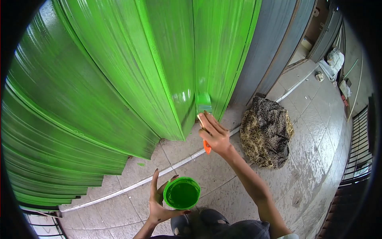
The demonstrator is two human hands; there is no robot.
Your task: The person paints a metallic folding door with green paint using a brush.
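Note:
My right hand [215, 133] is closed round a paintbrush [207, 147] with an orange handle. Its green-loaded bristles touch the lower part of a folding metal door panel [211, 51], which is coated in bright green with some streaks. Lower down, my left hand [159, 201] grips a round tub of green paint [182, 193] from the side, thumb beneath and fingers along its left edge. The tub is held upright over the floor, its top uncovered. Right of the green panels stands an unpainted grey panel [262, 44].
A crumpled black and tan patterned cloth [266, 133] lies on the tiled floor [310, 159], right of my right forearm. A pale floor strip [159, 177] runs below the panels. Plastic-wrapped odds and ends [335, 59] and a barred gate [355, 143] are at the far right.

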